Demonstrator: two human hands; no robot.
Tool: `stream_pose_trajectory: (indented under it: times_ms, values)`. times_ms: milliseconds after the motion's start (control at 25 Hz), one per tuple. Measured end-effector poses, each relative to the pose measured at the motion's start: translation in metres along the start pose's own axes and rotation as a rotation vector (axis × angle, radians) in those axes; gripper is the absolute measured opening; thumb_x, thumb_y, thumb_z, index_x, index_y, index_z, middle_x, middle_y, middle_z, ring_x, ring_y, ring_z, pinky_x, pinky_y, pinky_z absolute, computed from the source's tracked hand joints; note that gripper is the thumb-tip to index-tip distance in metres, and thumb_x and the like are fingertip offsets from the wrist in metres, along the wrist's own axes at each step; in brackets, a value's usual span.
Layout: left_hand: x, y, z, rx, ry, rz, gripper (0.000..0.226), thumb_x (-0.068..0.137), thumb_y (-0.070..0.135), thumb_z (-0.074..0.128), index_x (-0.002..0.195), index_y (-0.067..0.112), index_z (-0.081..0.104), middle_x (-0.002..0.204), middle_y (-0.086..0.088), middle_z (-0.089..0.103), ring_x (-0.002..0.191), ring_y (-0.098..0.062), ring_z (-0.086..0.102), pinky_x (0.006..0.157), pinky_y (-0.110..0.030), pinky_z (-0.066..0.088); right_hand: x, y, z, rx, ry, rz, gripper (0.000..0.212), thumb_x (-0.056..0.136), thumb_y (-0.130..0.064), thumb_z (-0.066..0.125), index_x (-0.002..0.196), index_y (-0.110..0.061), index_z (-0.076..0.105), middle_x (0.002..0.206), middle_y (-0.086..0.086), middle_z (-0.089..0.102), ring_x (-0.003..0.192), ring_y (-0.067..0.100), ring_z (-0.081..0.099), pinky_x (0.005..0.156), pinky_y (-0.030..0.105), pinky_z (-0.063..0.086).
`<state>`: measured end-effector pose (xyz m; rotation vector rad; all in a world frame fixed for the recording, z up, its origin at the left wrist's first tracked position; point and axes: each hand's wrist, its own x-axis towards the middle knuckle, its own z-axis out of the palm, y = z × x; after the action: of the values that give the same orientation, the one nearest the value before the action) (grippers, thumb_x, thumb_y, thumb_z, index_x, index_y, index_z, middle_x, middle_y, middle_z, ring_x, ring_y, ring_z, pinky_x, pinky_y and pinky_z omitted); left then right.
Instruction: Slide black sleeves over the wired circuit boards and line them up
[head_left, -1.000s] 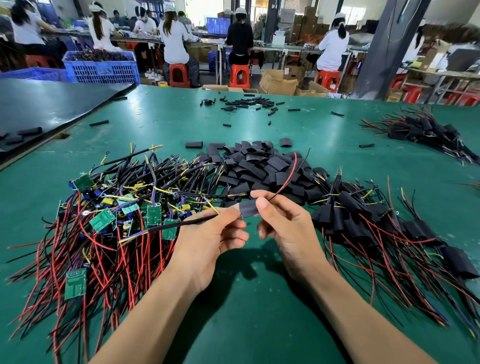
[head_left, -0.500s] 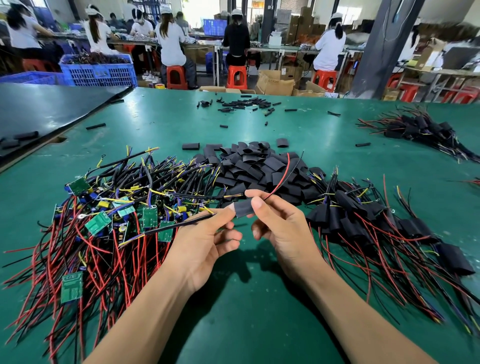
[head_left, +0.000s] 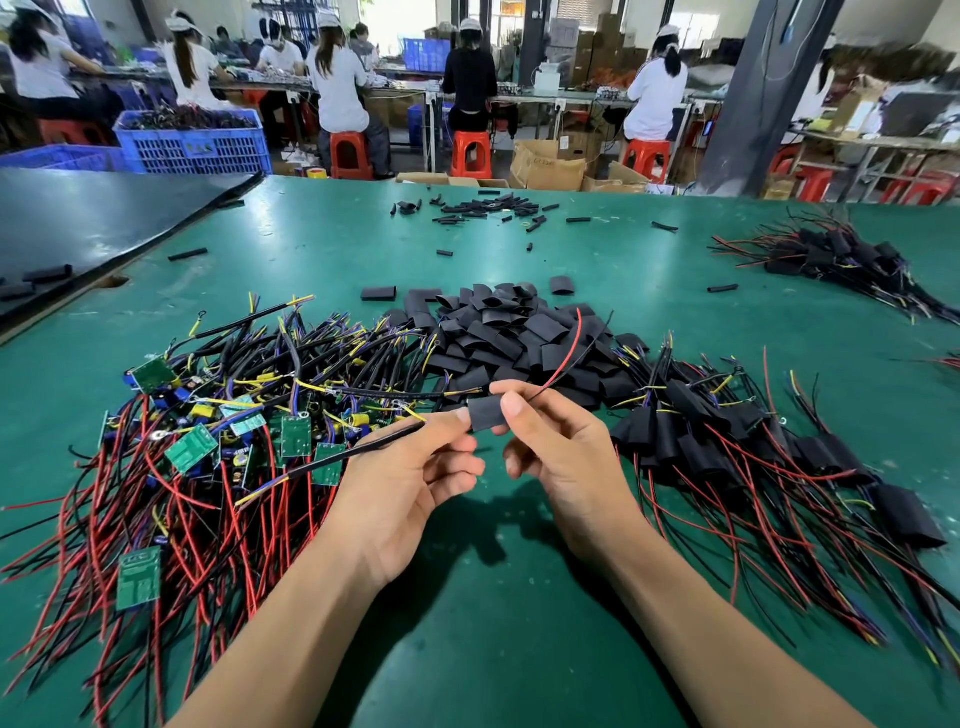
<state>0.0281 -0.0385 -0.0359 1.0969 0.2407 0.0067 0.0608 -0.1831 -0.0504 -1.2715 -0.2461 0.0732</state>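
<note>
Bare green wired circuit boards heap at frame left. At centre my left hand pinches a thin black lead and my right hand pinches the flat black sleeve. This is the sleeving step, I judge; next, seat it squarely.

Bright overhead light casts soft shadows beneath the hands on the glossy green table; edges bow, background perhaps slightly blurred.

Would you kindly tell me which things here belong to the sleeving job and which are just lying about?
Job: black sleeve, pinched by left hand and right hand; bare wired boards; loose sleeve pile; sleeved boards.
Lying about: thin tube offcuts; blue crate; cardboard boxes.
</note>
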Motion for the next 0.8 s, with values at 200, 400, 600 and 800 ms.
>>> stream_pose_trajectory:
  times_ms: [200,400,600,800]
  values:
    - [0.003,-0.001,0.0,-0.018,0.04,0.0,0.013,0.074,0.019,0.075,0.079,0.009,0.069,0.062,-0.001,0.064,0.048,-0.01,0.06,0.046,-0.018,0.049,-0.001,-0.004,0.0,0.111,-0.044,0.174,0.029,0.077,-0.031,0.077,0.104,-0.02,0.076,0.085,0.006,0.07,0.054,0.012,0.053,0.058,0.021,0.046]
    - [0.002,0.001,-0.003,0.006,0.005,0.075,0.016,0.07,0.03,0.077,0.062,0.021,0.066,0.06,0.001,0.061,0.048,-0.009,0.051,0.046,-0.016,0.041,-0.006,-0.012,0.001,0.266,-0.268,0.505,0.027,0.081,-0.02,0.073,0.106,-0.011,0.067,0.09,0.005,0.072,0.061,0.011,0.059,0.063,0.022,0.052]
    - [0.003,0.0,-0.003,0.021,0.023,0.118,0.014,0.069,0.032,0.077,0.068,0.022,0.068,0.063,0.005,0.058,0.049,-0.007,0.044,0.046,-0.016,0.038,-0.006,-0.015,0.002,0.289,-0.268,0.575,0.024,0.081,-0.033,0.07,0.093,-0.013,0.074,0.083,0.003,0.073,0.054,0.01,0.057,0.057,0.022,0.05]
    - [0.0,0.001,-0.003,0.017,-0.06,0.136,0.019,0.075,0.037,0.072,0.082,0.019,0.072,0.068,0.003,0.061,0.052,-0.008,0.045,0.049,-0.016,0.038,-0.004,-0.019,0.007,0.325,-0.19,0.458,0.033,0.08,-0.034,0.067,0.099,-0.007,0.073,0.076,-0.001,0.069,0.048,0.009,0.049,0.05,0.02,0.044]
